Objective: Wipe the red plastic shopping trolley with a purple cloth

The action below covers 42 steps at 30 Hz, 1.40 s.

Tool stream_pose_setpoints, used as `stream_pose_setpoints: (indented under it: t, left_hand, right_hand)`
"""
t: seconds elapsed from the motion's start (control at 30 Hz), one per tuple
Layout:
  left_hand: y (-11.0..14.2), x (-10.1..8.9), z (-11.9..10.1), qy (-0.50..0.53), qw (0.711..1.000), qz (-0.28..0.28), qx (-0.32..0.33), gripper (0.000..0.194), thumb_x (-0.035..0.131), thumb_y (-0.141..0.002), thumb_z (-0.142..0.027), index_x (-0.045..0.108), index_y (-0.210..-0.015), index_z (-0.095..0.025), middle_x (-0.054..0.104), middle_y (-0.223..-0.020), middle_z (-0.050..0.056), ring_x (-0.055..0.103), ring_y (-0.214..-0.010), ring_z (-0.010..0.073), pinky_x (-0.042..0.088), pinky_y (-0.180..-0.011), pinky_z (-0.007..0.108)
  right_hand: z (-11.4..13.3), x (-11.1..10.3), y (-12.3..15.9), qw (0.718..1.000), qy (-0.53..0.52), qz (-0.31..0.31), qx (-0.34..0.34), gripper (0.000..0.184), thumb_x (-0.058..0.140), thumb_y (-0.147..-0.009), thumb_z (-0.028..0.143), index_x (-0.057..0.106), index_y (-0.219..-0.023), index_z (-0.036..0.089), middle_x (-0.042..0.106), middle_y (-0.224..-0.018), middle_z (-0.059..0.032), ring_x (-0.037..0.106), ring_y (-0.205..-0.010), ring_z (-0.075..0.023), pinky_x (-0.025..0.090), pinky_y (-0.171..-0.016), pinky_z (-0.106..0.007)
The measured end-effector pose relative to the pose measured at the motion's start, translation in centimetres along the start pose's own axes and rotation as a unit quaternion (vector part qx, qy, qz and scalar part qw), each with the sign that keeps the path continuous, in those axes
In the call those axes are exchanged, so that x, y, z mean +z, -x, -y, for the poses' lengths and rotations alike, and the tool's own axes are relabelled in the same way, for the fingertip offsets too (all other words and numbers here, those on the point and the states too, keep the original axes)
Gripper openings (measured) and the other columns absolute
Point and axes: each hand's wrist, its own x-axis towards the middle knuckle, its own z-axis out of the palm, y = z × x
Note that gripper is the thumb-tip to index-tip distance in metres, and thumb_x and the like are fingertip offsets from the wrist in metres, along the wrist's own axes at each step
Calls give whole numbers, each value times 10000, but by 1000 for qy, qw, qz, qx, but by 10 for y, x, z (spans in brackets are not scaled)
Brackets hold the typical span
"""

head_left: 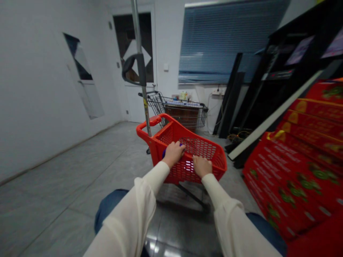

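A small red plastic shopping cart (219,157) stands before me, side-on, with a perforated basket. My left hand (174,152) is closed at the near rim, around a small purple thing (164,153) that shows on both sides of my fingers; its kind is hidden. My right hand (203,166) has its fingers curled over the same rim, farther right, gripping the cart's side. A metal pole (146,103) with a grey loop handle (141,69) rises at the cart's handle end; I cannot tell how it is fixed.
Behind stands a wire shopping cart (205,110). Stacked red boxes (292,178) fill the right side, with a white strip (276,114) leaning near them. Black panels (232,100) lean below a blue blind (214,46). A white wall (40,89) runs along the left, beside grey floor (80,171).
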Motion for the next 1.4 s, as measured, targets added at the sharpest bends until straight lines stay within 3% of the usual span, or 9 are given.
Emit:
stream_pose_setpoints:
  t: [0.2,0.4,0.57,0.77,0.87,1.0,1.1,1.23,1.4]
  left_hand:
    - [-2,-11,28,-46,996,-40,-58,245,505,-951,-305,678,-1104,-224,589,-1071,118,552,-1008,259,433,-846,361]
    - [-2,13,-3,-22,999,-42,-12,248,548,-937,-361,660,-1133,-258,591,-1075,88,546,-999,243,435,-831,336]
    - [-6,18,-5,-3,1000,-28,2,270,515,-957,-358,642,-1178,-269,585,-1095,85,546,-986,226,436,-848,332]
    - [-7,28,-26,9,1000,-23,6,268,494,-968,-390,648,-1147,-262,581,-1095,87,545,-997,233,437,-843,340]
    - [-8,25,-22,6,1000,-1,26,275,490,-969,-403,644,-1162,-281,584,-1093,78,551,-982,226,438,-831,331]
    - [-8,21,-9,-9,999,-25,-36,250,514,-957,-352,641,-1152,-260,578,-1105,91,542,-1006,239,430,-853,349]
    - [-5,28,-21,-10,999,-37,-31,239,509,-959,-344,646,-1130,-251,577,-1111,96,536,-1016,245,429,-856,357]
    - [-6,36,-42,2,999,-22,43,269,504,-961,-381,630,-1176,-281,587,-1106,81,551,-989,238,441,-818,339]
    - [-13,30,-30,6,1000,0,14,288,456,-982,-374,630,-1181,-261,589,-1098,99,569,-962,234,447,-821,349]
  right_hand:
    - [-16,4,-2,1000,1,-8,-5,531,255,-1036,452,710,-1049,179,741,-1088,-142,683,-1011,-229,447,-847,-341]
    - [-18,0,-2,1000,6,7,-7,523,245,-1038,437,705,-1063,192,749,-1062,-132,700,-977,-240,443,-845,-354]
    - [-35,-1,6,1000,19,4,-2,493,238,-1045,419,685,-1074,213,746,-1068,-115,694,-989,-228,436,-846,-345]
    - [-30,4,7,1000,-6,26,-2,468,210,-1047,354,656,-1080,214,728,-1121,-105,679,-1011,-209,417,-865,-338]
    - [-31,5,9,1000,-17,20,-14,454,215,-1046,352,641,-1114,211,722,-1131,-103,664,-1041,-200,408,-866,-323]
    - [-31,8,13,1000,-8,-7,-16,425,232,-1039,316,628,-1135,195,710,-1150,-117,647,-1062,-197,404,-867,-313]
    - [-26,6,12,1000,-6,6,-17,439,217,-1040,302,635,-1107,189,713,-1137,-125,659,-1039,-202,411,-855,-325]
    - [-33,1,12,999,-18,32,-33,428,229,-1041,323,621,-1172,209,715,-1157,-109,664,-1052,-198,417,-854,-319]
    - [-47,3,17,999,-23,34,-9,453,211,-1044,335,627,-1175,215,710,-1184,-106,658,-1075,-201,418,-859,-311]
